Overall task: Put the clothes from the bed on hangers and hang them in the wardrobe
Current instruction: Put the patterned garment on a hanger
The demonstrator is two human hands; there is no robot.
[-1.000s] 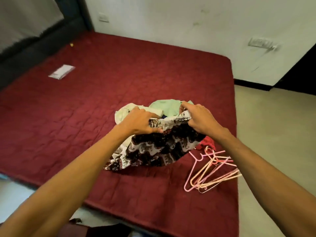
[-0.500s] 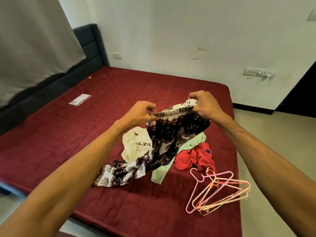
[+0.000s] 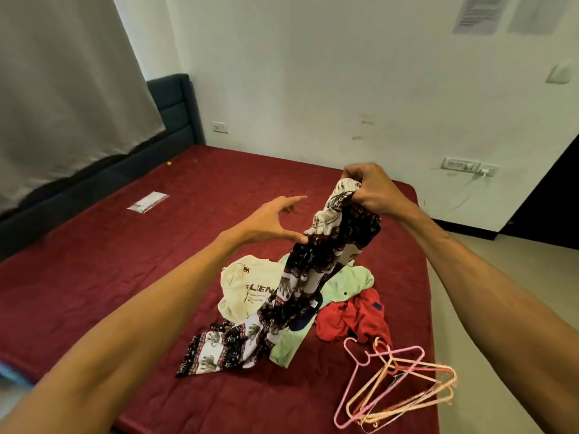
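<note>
— Where are the elephant-print trousers [image 3: 316, 277] at this moment?
— Lifted over the bed [image 3: 125, 261]. The person's right grip [image 3: 372, 191] is clenched round the bunched waistband. The cloth hangs down from it, and the leg ends trail on the maroon quilted surface.
— And the left grip [image 3: 266, 225]?
— Spread wide, fingers stretched out, holding nothing. Its thumb tip is at the edge of the hanging cloth; whether it touches, I cannot tell.
— What lies under the trousers?
— A heap of clothes. A cream T-shirt [image 3: 241, 283] with dark lettering is on the left. A light green shirt [image 3: 347, 283] lies behind and beneath the trousers, and a red garment [image 3: 351, 317] on the right touches the green one.
— Hangers?
— A loose pile of pink and peach hangers [image 3: 407, 402] lies on the bed near its right edge, just beside the red garment.
— Anything else on the bed?
— A clear packet [image 3: 147, 202], well apart from the heap, toward the dark headboard [image 3: 175, 104].
</note>
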